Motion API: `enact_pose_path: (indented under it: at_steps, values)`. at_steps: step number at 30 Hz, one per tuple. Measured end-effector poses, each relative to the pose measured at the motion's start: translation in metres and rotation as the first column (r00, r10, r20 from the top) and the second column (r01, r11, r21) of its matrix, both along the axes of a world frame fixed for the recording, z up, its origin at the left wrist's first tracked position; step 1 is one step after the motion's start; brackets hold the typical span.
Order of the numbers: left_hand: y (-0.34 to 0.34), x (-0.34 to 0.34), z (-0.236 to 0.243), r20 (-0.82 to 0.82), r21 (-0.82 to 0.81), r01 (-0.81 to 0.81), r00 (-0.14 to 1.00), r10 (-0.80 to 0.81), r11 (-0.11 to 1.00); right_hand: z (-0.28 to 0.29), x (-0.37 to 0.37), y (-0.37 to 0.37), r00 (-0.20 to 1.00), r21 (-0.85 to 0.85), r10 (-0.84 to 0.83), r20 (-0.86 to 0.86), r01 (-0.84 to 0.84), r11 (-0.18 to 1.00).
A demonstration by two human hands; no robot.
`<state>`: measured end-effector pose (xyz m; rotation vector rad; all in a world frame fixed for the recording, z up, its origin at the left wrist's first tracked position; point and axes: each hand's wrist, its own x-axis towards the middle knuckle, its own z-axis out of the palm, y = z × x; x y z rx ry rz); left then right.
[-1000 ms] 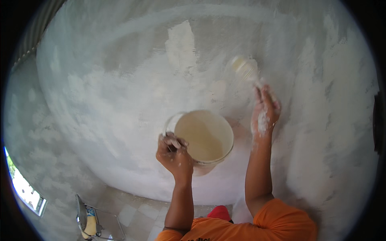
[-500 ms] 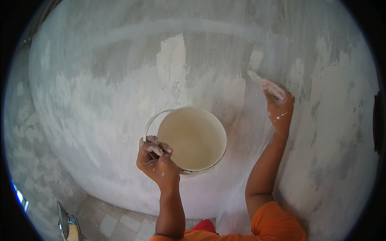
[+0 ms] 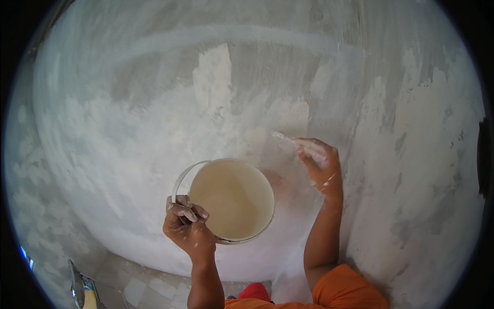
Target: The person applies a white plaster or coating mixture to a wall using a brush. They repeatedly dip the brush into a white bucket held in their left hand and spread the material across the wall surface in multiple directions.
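Observation:
My left hand [image 3: 189,224], spotted with dried paste, is closed round the handle [image 3: 181,175] of a white bucket [image 3: 268,188]. The bucket is tipped so that its mouth faces me, and its inside [image 3: 231,198] is coated cream. Up and to the right of the bucket, my right hand [image 3: 323,165] grips a putty knife [image 3: 282,136], which shows nearly edge-on with pale paste on its tip. That tip is close to the grey wall [image 3: 154,123]; whether it touches cannot be made out. White specks dot the right wrist.
Cream patches [image 3: 212,74] are spread on the wall ahead, with broader pale areas [image 3: 422,123] on the right. Below lies a tiled floor [image 3: 146,291]. A metal-framed object [image 3: 77,283] stands at the lower left. Something red [image 3: 254,292] shows beneath me.
My right hand has come down and to the left, bringing the putty knife nearer the bucket. The bucket and my left hand sit slightly lower and further left in the picture.

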<state>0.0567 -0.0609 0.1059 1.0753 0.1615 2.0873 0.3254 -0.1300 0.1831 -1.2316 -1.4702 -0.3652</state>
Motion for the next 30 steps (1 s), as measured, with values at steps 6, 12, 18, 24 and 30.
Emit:
enact_pose_path:
  at_steps: [6,12,18,24,30]
  values:
    - [-0.002,-0.011,-0.02,-0.033,-0.015,-0.037,0.999,0.036,0.999,0.064,0.045,-0.029,0.811,0.114,-0.539,-0.229,0.572,0.812]
    - [-0.001,-0.024,-0.034,-0.007,-0.087,-0.072,0.997,0.071,0.994,0.05,0.027,0.003,0.775,0.536,-0.626,-0.091,0.568,0.625]
    - [0.005,-0.023,-0.046,-0.035,-0.041,-0.094,0.995,0.092,0.995,-0.018,-0.012,-0.003,0.948,0.127,-0.277,0.159,0.258,0.958]
    - [0.007,-0.02,-0.051,-0.052,-0.083,-0.118,0.992,0.114,0.99,0.037,0.036,-0.032,0.9,0.071,-0.433,-0.056,0.436,0.897]
    - [0.01,-0.02,-0.055,-0.042,-0.051,-0.036,0.999,0.034,0.998,0.085,0.055,-0.029,0.794,0.657,-0.604,-0.065,0.49,0.573]
